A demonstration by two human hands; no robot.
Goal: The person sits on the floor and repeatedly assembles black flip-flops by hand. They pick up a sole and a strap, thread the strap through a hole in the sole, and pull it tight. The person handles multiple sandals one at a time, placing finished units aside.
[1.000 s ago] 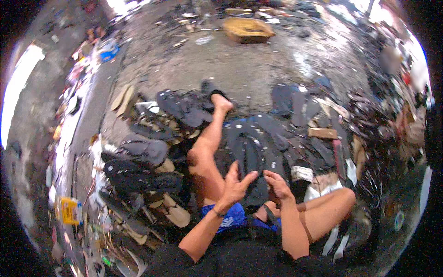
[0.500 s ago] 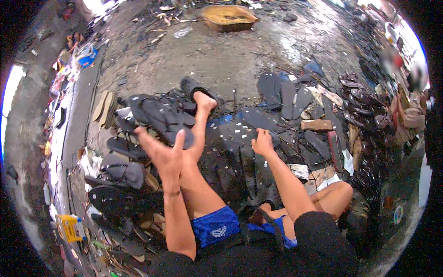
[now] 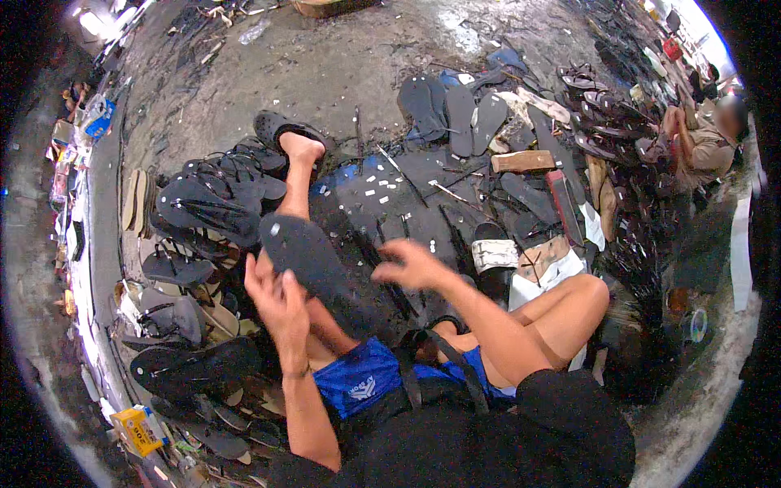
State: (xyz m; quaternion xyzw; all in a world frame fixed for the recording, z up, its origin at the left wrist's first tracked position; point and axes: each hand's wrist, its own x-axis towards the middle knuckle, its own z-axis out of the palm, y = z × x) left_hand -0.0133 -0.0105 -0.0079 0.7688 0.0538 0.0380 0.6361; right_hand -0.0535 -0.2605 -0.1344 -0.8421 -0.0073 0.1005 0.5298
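Held in the left hand (image 3: 277,297): a dark rubber sandal sole (image 3: 313,264), gripped at its lower left edge, fingers wrapped round the rim. Long axis running from upper left down toward lower right, across the bare left leg. Right hand (image 3: 415,264) just to the right of the sole's far side, fingers curled but closed on nothing, not touching it (nearer of the two to the free end). Sole flat, oval, matte black-grey, one small pale spot near its upper end, no strap visible. Heap of dark sandals (image 3: 203,203) on the floor to the left.
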